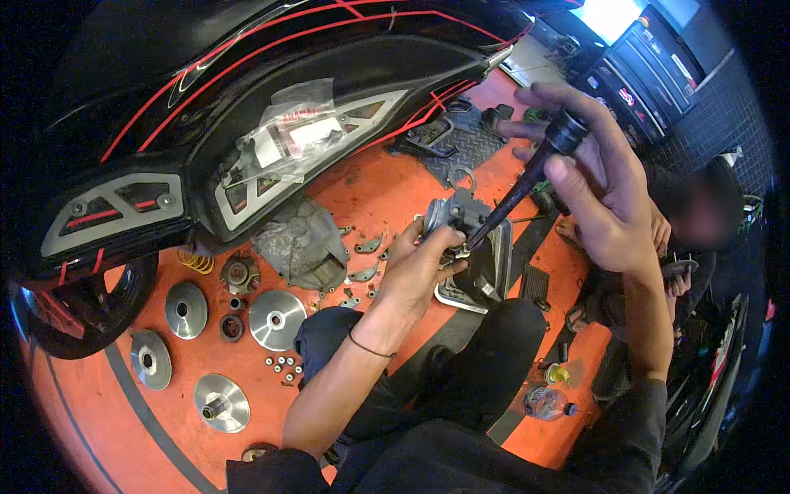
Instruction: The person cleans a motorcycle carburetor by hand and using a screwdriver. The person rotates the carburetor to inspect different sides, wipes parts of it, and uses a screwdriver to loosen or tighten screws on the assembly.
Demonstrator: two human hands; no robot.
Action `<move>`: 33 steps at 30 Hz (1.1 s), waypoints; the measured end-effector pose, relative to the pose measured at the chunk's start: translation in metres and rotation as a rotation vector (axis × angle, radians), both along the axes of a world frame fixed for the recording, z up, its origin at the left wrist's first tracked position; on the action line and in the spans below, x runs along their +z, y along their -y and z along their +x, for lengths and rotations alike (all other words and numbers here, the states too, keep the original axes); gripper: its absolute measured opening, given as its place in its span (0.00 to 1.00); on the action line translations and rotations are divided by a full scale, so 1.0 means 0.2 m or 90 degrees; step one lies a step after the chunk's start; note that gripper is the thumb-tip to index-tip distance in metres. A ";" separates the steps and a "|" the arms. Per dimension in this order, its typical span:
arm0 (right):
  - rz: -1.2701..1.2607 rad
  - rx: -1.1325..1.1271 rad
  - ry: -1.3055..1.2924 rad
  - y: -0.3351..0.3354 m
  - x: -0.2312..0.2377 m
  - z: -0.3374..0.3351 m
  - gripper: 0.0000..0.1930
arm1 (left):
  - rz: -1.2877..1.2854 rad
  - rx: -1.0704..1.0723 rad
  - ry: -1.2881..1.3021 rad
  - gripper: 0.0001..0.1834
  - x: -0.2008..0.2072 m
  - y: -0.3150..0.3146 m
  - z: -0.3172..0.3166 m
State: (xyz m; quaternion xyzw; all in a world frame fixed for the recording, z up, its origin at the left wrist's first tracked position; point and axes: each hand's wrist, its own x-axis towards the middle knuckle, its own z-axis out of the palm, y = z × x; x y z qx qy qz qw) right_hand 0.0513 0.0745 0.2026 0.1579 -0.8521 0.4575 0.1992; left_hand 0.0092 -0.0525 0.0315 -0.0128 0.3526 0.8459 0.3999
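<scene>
Held a grey metal part (469, 212) at the foot of a slanting black tool (518, 193)

Clasped the part in the left grip (415, 267), with thumb and fingers closed around its lower side, raised above the orange floor (362, 185) and just off the view's centre toward two o'clock. Slanted the tool from there up toward one to two o'clock; could not make out exactly where the lower end met the metal. Rested the right thumb near the tool's upper end, with the other fingers of the right grip (613, 193) spread loosely behind; could not tell whether pinched or merely touched.

Seemed wise to brace the part firmly, to line up the shaft squarely before any turning, and to keep left fingertips clear of a possible slip. Called too, probably, for care against dropping anything toward the metal disc (276, 319) at eight o'clock or the small rollers (281, 361) just below.
</scene>
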 end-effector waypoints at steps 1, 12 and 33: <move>-0.056 0.012 0.023 0.00 0.00 0.00 0.25 | -0.001 0.003 -0.002 0.14 0.00 0.01 0.00; -0.084 -0.042 -0.013 -0.01 -0.06 0.00 0.24 | 0.002 0.015 -0.044 0.20 0.00 0.00 -0.01; -0.085 -0.004 0.054 0.00 -0.04 0.07 0.29 | -0.022 0.031 -0.011 0.22 0.00 -0.04 -0.01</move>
